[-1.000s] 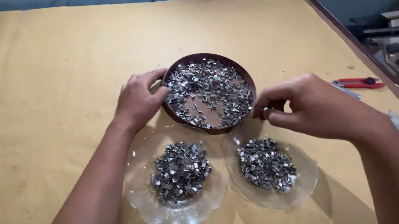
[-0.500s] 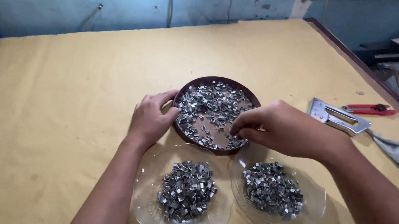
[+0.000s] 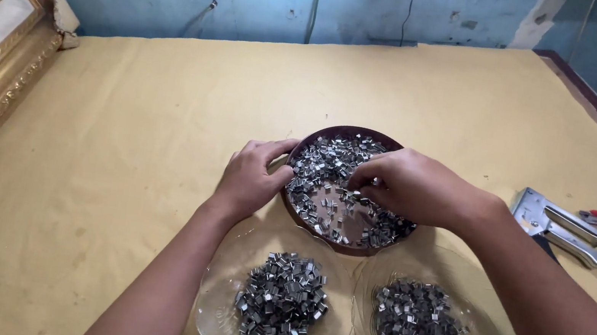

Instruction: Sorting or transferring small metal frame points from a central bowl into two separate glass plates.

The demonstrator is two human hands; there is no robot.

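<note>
My right hand (image 3: 407, 189) is curled down in the brown bowl (image 3: 317, 143), fingertips pinching at the little metal clips (image 3: 329, 171) — my left hand (image 3: 251, 177) lies open against the bowl's rim. Two glass dishes (image 3: 218, 310) of clips sit just in front on the yellow tabletop (image 3: 127, 129) — a staple gun (image 3: 567, 230) lies off to the right.

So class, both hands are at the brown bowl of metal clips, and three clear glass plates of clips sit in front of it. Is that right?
Not quite: the head view shows two clear glass plates, not three. Both the left hand and right hand are at the brown bowl.
</note>
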